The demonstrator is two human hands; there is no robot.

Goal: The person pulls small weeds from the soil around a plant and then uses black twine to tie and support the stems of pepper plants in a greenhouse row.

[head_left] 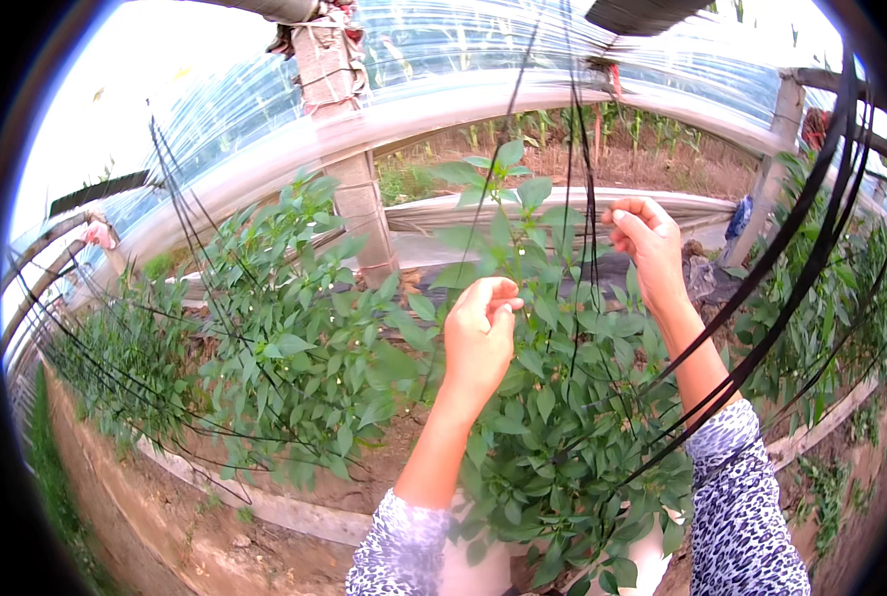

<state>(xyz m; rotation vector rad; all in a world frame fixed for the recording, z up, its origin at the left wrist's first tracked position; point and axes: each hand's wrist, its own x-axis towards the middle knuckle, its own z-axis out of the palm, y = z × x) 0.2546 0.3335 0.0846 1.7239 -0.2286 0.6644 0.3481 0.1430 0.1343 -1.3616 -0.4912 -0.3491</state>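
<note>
A tall pepper plant with broad green leaves and small pale flowers stands before me, its leafy top between and above my hands. My left hand is raised at the left side of its upper stems, fingers curled towards the thumb. My right hand is higher, to the right of the plant top, with thumb and bent fingers close together. Just left of its fingertips hang thin black strings. Whether either hand pinches a string or stem is too fine to make out.
More black cords cross in front of my right forearm. Other pepper plants grow to the left and right. Behind are a concrete post and rolled plastic film. A pale low border edges the bed.
</note>
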